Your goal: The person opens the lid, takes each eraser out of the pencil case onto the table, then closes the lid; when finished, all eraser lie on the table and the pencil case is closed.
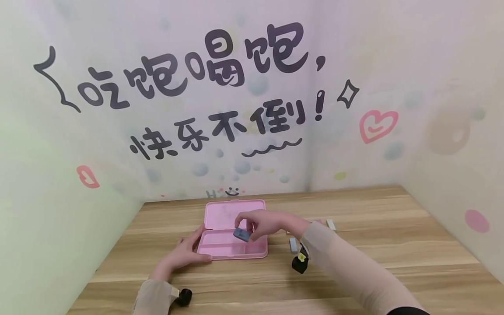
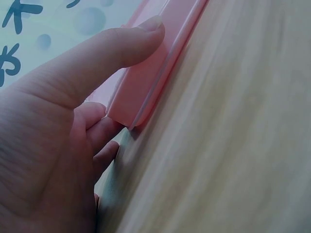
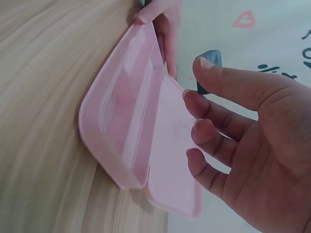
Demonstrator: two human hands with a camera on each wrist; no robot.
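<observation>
A pink plastic case [image 1: 236, 257] with divided compartments lies on the table, its lid [image 1: 232, 213] folded back towards the wall. My left hand [image 1: 184, 253] holds the case's left end, thumb along the front side and fingers round the end. Above the compartments, my right hand [image 1: 265, 222] pinches a small blue-grey block [image 3: 214, 59] between thumb and forefinger. The block is tilted and apart from the case. In the right wrist view, the compartments that show hold nothing; the other fingers of that hand are loosely bent.
Right of the case lie a pale blue-grey block [image 1: 293, 246], a whitish block [image 1: 330, 225] and something pinkish [image 1: 317, 221], partly hidden by my right forearm. The wooden table [image 1: 393, 245] meets a printed wall [image 1: 275, 175] at the back and walls on both sides.
</observation>
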